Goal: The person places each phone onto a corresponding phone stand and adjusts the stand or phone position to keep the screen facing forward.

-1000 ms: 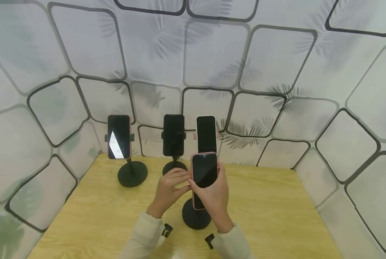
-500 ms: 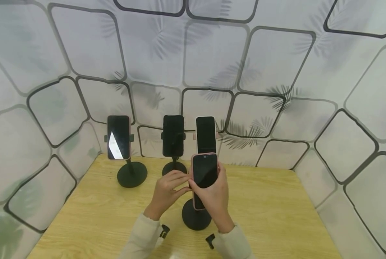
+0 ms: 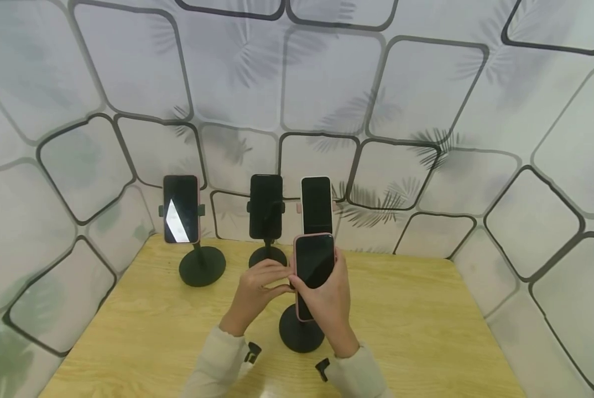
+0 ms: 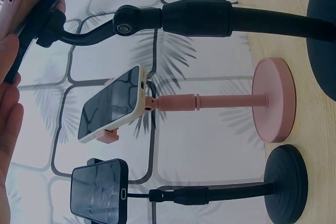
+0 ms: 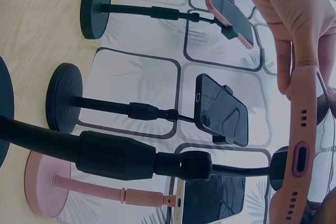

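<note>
A pink-cased smartphone (image 3: pixel 314 260) stands upright on the front black phone stand (image 3: pixel 302 331), its screen dark. My right hand (image 3: pixel 329 301) grips it from the right, thumb across the front toward the left edge, fingers behind. At the left edge my left hand (image 3: pixel 262 287) pinches the stand's black clamp (image 4: pixel 34 40) between thumb and fingers. In the right wrist view the left hand (image 5: pixel 302 14) comes down to the phone's edge, with the port of the pink phone (image 5: pixel 301 156) showing. Part of the clamp is hidden behind phone and fingers.
Behind stand further phones on stands: a pink-edged phone (image 3: pixel 181 210) at left, a black phone (image 3: pixel 266 207) in the middle, and a white-cased phone (image 3: pixel 317 204) on a pink stand (image 4: pixel 275 100). They rest on a wooden table (image 3: pixel 401 331) before a patterned wall.
Both hands keep their hold on the phone and clamp with barely any movement. The left wrist sits slightly further left than a second ago.
</note>
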Tool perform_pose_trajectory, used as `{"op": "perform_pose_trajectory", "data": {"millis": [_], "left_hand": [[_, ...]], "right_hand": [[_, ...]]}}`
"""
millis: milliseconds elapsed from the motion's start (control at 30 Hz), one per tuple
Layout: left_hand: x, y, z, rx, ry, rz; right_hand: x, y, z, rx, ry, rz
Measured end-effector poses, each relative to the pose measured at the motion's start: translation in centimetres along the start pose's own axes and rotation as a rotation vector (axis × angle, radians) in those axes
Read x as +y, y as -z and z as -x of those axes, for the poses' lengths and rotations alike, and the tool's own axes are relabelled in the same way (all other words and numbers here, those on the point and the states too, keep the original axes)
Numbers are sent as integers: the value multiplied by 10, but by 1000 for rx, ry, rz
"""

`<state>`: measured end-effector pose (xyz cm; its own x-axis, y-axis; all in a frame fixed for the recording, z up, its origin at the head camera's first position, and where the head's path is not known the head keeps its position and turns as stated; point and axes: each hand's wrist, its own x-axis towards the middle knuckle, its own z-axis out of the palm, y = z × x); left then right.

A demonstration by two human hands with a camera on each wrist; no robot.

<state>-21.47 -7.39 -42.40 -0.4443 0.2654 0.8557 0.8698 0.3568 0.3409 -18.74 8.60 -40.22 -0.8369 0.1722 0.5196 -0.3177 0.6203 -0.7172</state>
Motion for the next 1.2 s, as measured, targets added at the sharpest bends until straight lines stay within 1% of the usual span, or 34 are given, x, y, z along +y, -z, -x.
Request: {"op": "perform_pose_trajectory", "data": {"millis": [133, 267, 400, 533, 633, 733, 800, 867, 933, 1000, 1067, 1200], "left_hand": [[-3, 1, 0, 8, 1, 31], [-6, 1, 1, 4, 24, 22], [-6, 2, 2, -20, 90, 58], [-7, 1, 3, -42, 156, 139], [-6, 0, 4, -62, 226, 198], [-4, 0, 6, -125, 337, 222], [-2, 0, 7, -193, 425, 216], [1, -1, 7, -271, 494, 212], [4, -1, 4, -337, 546, 209], [6, -2, 2, -388, 570, 229], [7, -2, -1, -421, 581, 235], [8, -1, -5, -458, 574, 266]], "right_hand": [[-1, -1, 0, 3, 7, 30], [-2, -2, 1, 0, 5, 50], [0, -2, 1, -2, -11, 62], [1, -2, 1, -11, -33, 42], [2, -1, 0, -18, -43, 15], [3, 0, 1, -20, -43, -10], [3, 0, 1, -22, -42, -19], [3, 1, 1, -20, -41, -25], [2, 1, 1, -20, -38, -29], [2, 1, 1, -16, -32, -29], [2, 1, 1, -14, -24, -39], [2, 2, 1, -9, -5, -46]]}}
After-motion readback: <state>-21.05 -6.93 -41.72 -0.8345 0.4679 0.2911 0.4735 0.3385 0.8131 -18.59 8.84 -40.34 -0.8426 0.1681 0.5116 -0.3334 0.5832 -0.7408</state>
